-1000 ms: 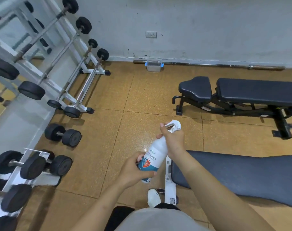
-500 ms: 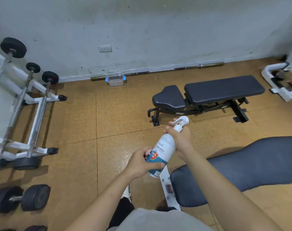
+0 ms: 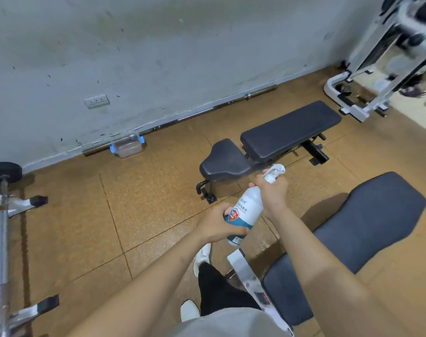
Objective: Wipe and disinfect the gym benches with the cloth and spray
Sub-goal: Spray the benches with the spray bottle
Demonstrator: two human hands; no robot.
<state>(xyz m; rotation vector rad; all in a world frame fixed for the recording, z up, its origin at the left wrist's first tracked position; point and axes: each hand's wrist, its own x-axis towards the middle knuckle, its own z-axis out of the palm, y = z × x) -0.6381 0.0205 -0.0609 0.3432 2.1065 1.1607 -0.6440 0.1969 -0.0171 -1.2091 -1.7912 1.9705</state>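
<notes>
I hold a white spray bottle (image 3: pixel 246 210) with a blue and red label in both hands, tilted with its nozzle up and to the right. My left hand (image 3: pixel 219 226) grips its lower body. My right hand (image 3: pixel 271 192) is wrapped around its neck just under the white trigger head (image 3: pixel 276 171). A black padded bench (image 3: pixel 353 234) lies close at my right, under my right forearm. A second black bench (image 3: pixel 275 139) stands further off near the wall. No cloth is in view.
A barbell (image 3: pixel 182 117) and a clear plastic box (image 3: pixel 127 147) lie along the grey wall. A white weight rack (image 3: pixel 0 251) stands at the left and a white machine frame (image 3: pixel 367 76) at the far right. My legs and white shoes (image 3: pixel 202 259) are below.
The view has swung right, away from the dumbbell rack and toward both benches and the white machine. My hands keep the same hold on the bottle.
</notes>
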